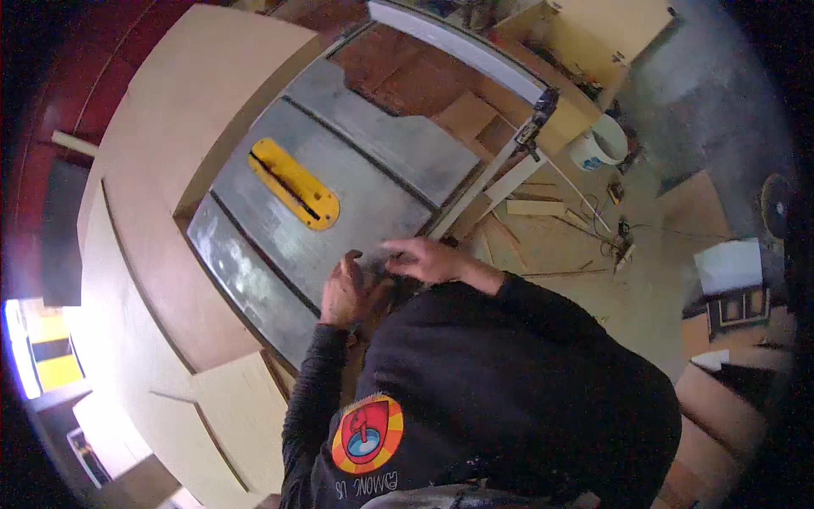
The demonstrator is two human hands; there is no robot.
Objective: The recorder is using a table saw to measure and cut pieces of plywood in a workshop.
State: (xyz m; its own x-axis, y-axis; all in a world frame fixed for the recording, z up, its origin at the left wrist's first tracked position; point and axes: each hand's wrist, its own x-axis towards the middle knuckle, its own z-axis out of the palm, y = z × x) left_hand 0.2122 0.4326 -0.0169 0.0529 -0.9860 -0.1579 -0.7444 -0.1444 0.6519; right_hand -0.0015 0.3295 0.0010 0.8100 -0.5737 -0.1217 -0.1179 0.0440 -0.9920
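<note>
I look down over a grey metal table saw top (373, 161) with a yellow insert plate (293, 184) and its blade slot. My left hand (342, 293) rests at the saw's near edge, fingers curled. My right hand (426, 259) lies just beside it at the same edge, fingers stretched toward the left hand. Something small seems to sit between them, but blur and my dark sleeves hide it. I cannot tell if either hand grips anything.
Large pale wooden boards (170, 170) surround the saw on the left. A white fence rail (458, 42) runs along the far side. A white bucket (598, 142), wood offcuts (534, 206) and sawdust lie on the floor at right.
</note>
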